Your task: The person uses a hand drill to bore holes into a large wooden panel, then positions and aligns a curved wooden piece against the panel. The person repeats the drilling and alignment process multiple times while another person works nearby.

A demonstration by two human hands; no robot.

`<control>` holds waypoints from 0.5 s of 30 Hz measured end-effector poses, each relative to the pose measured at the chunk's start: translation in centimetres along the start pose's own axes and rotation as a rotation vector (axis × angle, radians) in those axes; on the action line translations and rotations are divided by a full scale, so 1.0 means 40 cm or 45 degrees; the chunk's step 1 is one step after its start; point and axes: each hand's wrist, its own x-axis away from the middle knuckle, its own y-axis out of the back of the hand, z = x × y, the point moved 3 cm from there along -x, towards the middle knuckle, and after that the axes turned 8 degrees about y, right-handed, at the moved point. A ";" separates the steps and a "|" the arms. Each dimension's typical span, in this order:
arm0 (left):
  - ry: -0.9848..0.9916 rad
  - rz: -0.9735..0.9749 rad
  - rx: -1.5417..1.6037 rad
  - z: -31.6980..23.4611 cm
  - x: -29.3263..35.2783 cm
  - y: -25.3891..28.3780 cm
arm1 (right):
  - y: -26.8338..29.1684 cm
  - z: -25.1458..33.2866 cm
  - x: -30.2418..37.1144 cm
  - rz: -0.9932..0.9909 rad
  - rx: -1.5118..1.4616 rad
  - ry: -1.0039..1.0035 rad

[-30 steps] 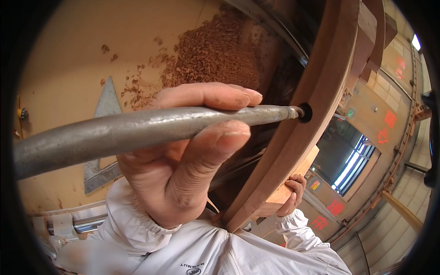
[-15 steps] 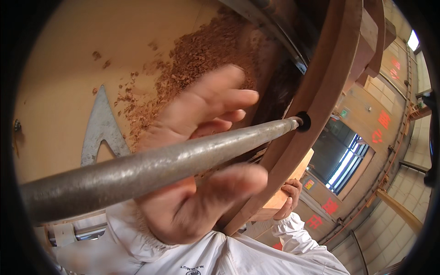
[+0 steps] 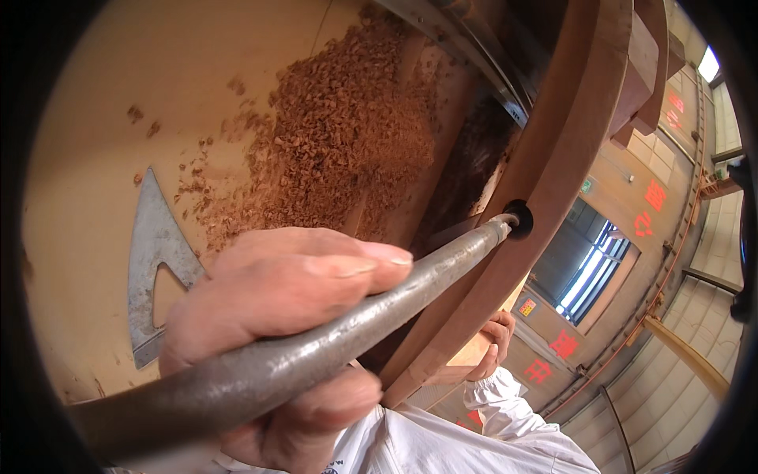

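Observation:
My left hand (image 3: 276,292) is closed around a thick grey metal rod (image 3: 332,340), with its fingers above and its thumb below. The rod runs up to the right, and its narrower tip meets a round dark hole in a curved reddish-brown wooden beam (image 3: 580,134). How deep the tip sits cannot be made out. On the beam's far side, my right hand (image 3: 495,344) has its fingers curled over a pale wooden piece (image 3: 471,351), partly hidden by the beam. A grey A-shaped metal plate (image 3: 155,237) lies behind my left hand.
Brown wood shavings (image 3: 347,134) lie heaped on the tan board (image 3: 118,71) at the upper left. A metal bar (image 3: 466,51) slants beside the beam at the top. More wooden blocks (image 3: 641,67) adjoin the beam. A wall with a window (image 3: 596,261) stands to the right.
My left hand was spread around the rod; now its fingers and thumb have closed on it, lower and nearer. The rod tilts more steeply in view. My right hand has stayed put.

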 end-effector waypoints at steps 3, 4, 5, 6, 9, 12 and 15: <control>0.136 0.000 0.119 0.006 0.001 -0.024 | 0.000 -0.007 0.004 0.007 -0.022 -0.002; 0.165 0.015 0.191 0.010 -0.002 -0.032 | 0.000 -0.012 0.010 0.001 -0.033 0.008; 0.267 0.044 0.260 0.008 -0.008 -0.038 | 0.001 -0.016 0.012 -0.005 -0.043 0.019; 0.263 0.082 0.232 0.011 -0.008 -0.038 | 0.001 -0.015 0.012 0.003 -0.037 0.014; 0.166 0.230 0.186 0.025 -0.019 -0.030 | 0.004 -0.013 0.013 0.019 -0.023 -0.001; 0.122 0.266 0.275 0.031 -0.023 -0.031 | 0.004 -0.017 0.014 0.023 -0.018 -0.010; 0.189 0.195 0.323 0.031 -0.011 -0.028 | 0.004 -0.013 0.006 0.023 -0.007 -0.006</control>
